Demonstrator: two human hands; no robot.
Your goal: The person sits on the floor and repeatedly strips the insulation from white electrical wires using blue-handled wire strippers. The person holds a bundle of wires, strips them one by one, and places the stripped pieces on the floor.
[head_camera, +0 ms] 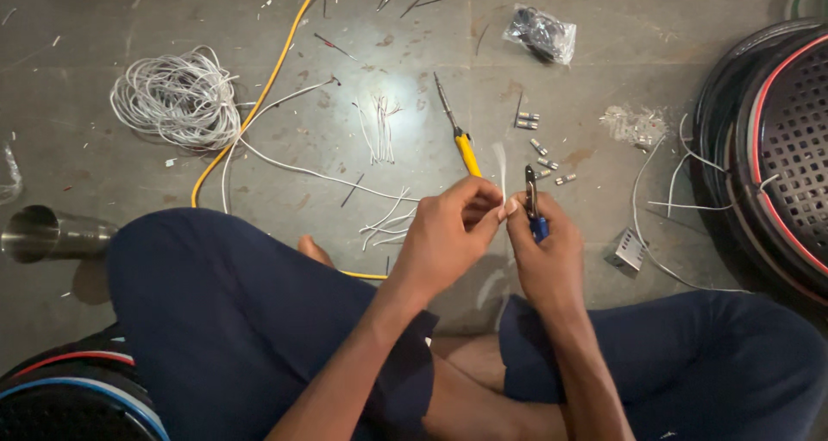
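clear plastic bag (541, 34) of dark parts, top centre

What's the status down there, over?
Left hand pinching thin white wire. Right hand gripping blue-handled pliers. Yellow-handled tool on floor just ahead.

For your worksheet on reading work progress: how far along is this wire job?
Done: cut white wire pieces lie on the floor. In hand: left hand pinches a white wire; right hand holds blue-handled pliers. Left: a wire coil and loose metal connectors.
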